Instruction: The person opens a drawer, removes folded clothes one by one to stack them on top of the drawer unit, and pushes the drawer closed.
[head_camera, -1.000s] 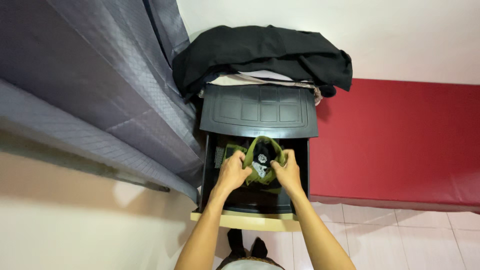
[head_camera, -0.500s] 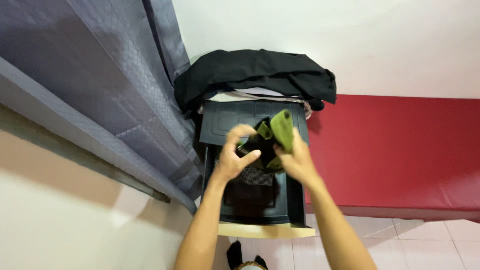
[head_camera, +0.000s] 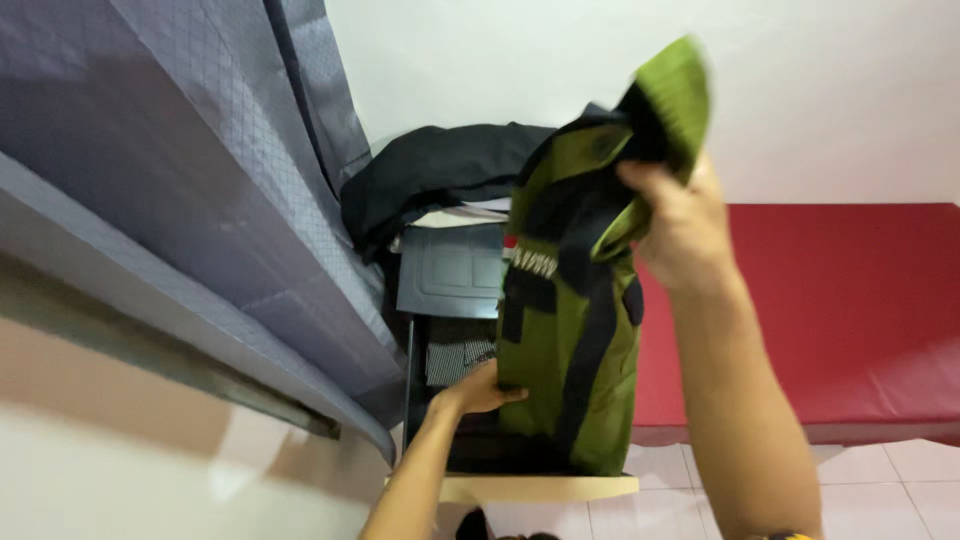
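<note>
Hanging green-black garment (head_camera: 575, 330) hiding drawer (head_camera: 445, 345), grey curtain (head_camera: 180, 180) beside, black clothes (head_camera: 430, 180) behind

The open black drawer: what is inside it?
Inside the open black drawer, a black-and-white patterned cloth is visible, with the left hand beside it. The hanging green and black garment, held by the right hand, covers the drawer's right part.

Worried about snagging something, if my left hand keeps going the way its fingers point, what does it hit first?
The left hand points toward the hanging green and black garment and already seems to touch its lower edge, so that comes first; depth is unclear.
</note>
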